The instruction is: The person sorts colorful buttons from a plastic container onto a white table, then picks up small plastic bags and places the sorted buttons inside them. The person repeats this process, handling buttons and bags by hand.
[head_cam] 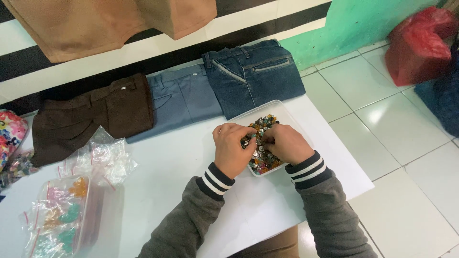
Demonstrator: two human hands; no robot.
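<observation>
- The left hand (232, 149) and right hand (285, 143) meet over a white tray (287, 113) of mixed buttons (262, 160), fingers curled narrow, pinching small buttons.
- The tray sits at the table's (191, 167) right, near three folded trousers (181, 98).
- Plastic bags (103, 157) lie left.

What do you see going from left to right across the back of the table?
Flowery fabric → brown trousers → grey-blue trousers → dark denim jeans → red plastic bag on the floor.
</observation>
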